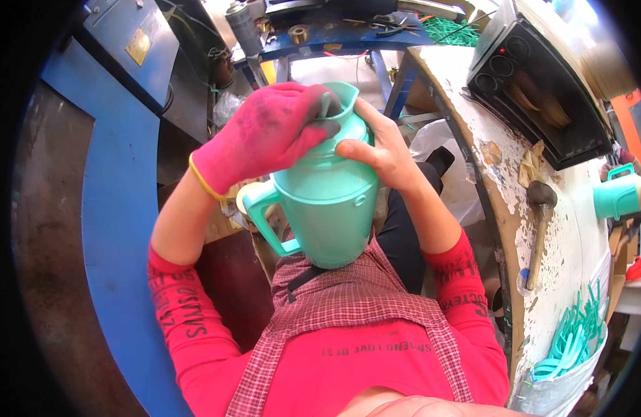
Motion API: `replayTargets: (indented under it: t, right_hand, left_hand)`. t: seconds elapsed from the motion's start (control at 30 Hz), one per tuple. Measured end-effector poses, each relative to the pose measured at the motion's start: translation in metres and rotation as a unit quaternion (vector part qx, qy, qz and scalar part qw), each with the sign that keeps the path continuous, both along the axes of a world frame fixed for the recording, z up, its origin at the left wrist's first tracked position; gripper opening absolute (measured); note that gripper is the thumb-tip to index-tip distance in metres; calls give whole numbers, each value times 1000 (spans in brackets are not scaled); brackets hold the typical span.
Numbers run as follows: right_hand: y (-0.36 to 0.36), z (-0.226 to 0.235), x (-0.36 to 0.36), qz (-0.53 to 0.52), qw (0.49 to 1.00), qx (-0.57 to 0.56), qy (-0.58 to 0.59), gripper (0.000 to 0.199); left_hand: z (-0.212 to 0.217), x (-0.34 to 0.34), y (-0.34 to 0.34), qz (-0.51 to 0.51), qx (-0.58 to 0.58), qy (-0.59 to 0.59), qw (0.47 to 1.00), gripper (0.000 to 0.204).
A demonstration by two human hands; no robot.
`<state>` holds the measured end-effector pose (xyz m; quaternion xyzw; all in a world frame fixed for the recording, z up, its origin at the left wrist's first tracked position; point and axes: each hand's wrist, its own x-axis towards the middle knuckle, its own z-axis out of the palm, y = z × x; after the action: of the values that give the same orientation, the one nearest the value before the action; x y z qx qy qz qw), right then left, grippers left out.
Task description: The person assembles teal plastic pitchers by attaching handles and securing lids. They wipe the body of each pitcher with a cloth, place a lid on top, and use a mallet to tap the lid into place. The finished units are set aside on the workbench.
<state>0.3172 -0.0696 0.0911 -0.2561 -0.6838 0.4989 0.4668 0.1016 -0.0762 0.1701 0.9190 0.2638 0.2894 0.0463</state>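
A turquoise plastic jug [327, 212] stands tilted on my lap, its spout away from me and its handle to the left. My left hand [268, 132], in a stained pink work glove, is closed at the mouth of the jug. Its thumb and fingers pinch a pale green edge there; whether this is the rim or a separate piece, I cannot tell. My bare right hand [379, 149] wraps round the jug's neck from the right, thumb on the near side and fingers behind the spout.
On the worn white bench [497, 229] at right are a black oven-like box [536, 83], a hammer [539, 222] and a bag of green plastic strips [570, 340]. Another turquoise jug [618, 194] stands beyond. Ahead, a blue table [334, 43] holds pliers [397, 28]. Blue metal panels [119, 208] flank my left.
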Motion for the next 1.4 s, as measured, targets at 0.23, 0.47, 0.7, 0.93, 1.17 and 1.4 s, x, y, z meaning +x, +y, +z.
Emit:
replayTargets:
  t: [0.23, 0.47, 0.7, 0.93, 1.17, 1.4]
  right_hand:
    - [-8, -21, -4, 58, 998, -23, -31, 91]
    - [-9, 71, 57, -150, 903, 353, -196, 101]
    - [52, 112, 97, -491, 659, 523, -229, 57]
    - [-13, -180, 196, -292, 921, -65, -248, 19]
    - [38, -434, 329, -522, 634, -2, -570, 31]
    - [32, -400, 331, -487, 722, -270, -410, 15]
  left_hand:
    - [-33, -8, 14, -38, -104, 41, 993, 25]
    - [14, 38, 45, -48, 107, -310, 943, 61]
    - [54, 148, 183, -125, 251, -408, 869, 97]
    - [29, -14, 172, 48, 95, -454, 884, 32]
    - [-38, -23, 121, 176, -220, -192, 940, 45]
    - [-169, 23, 126, 209, -546, -31, 810, 72]
